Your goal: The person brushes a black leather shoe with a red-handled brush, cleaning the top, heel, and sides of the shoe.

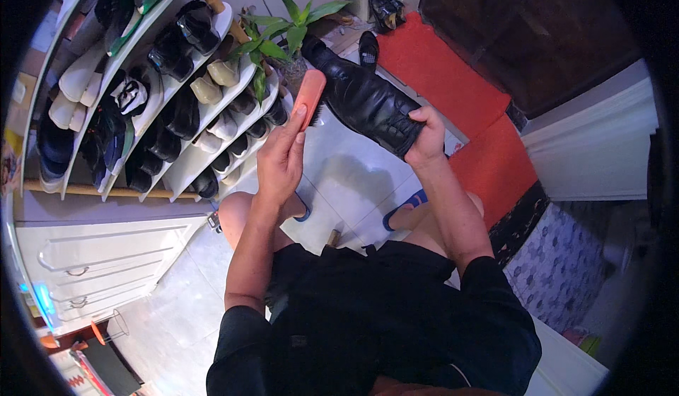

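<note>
A brush (312, 90) with an orange-red back and dark bristles is gripped in my left hand (281, 159). Its bristles face the black leather boot (368, 102), close beside the boot's side; I cannot tell whether they touch. My right hand (428, 136) grips the boot at the open end of its shaft, thumb on the outside and the other fingers mostly hidden. The boot is held tilted above the floor, its toe pointing up and to the left. Beyond it, partly covered, stands another dark shoe (368, 48).
A tiered rack (201, 159) full of shoes rises at the left, above a white cabinet (106, 254). A leafy potted plant (293, 28) stands beyond the brush. Red mats (453, 78) lie at the right. A small tan object (334, 237) sits on the tiled floor between my feet.
</note>
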The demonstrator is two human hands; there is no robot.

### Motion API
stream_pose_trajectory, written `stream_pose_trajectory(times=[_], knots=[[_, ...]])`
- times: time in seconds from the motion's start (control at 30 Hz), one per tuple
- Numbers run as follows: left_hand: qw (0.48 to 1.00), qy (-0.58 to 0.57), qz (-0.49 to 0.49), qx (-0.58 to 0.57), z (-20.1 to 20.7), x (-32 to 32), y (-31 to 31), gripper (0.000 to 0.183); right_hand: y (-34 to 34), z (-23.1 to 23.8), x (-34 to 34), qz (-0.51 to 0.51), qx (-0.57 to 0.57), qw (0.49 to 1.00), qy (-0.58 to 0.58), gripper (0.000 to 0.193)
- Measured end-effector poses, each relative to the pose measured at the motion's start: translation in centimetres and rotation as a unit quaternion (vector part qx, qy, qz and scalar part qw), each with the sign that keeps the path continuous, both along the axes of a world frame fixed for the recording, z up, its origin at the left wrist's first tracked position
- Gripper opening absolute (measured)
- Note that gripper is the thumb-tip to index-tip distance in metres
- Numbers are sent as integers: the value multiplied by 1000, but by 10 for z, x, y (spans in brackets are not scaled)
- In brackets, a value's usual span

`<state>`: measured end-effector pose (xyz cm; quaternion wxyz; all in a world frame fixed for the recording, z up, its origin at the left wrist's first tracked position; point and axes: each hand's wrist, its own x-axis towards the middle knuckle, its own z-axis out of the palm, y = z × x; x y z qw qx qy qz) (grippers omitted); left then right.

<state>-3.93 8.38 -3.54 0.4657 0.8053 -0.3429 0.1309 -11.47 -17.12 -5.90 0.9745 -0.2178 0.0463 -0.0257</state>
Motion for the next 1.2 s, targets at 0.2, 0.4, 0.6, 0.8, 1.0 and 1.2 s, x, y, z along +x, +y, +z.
stream_pose_trajectory(times=[0.2, 0.4, 0.6, 0.8, 1.0, 1.2], knots=[[983, -109, 29, 144, 3, -3, -8, 51, -1, -5, -1, -16, -13, 1000, 2, 57], [988, -77, 23, 134, -24, -16, 10, 50, -11, -12, -2, -32, -33, 999, 11, 63], [996, -84, 20, 28, -18, -8, -19, 49, 1, 9, -4, -23, 35, 999, 1, 62], [986, -138, -16, 88, -46, -12, -12, 50, 3, 13, -11, -23, 116, 990, 83, 52], [993, -119, -25, -5, -13, 23, -41, 47, 2, 12, -14, -58, 114, 982, 140, 43], [986, -124, -90, 63, -58, -9, -27, 51, -4, 9, -15, -121, 116, 974, 153, 39]])
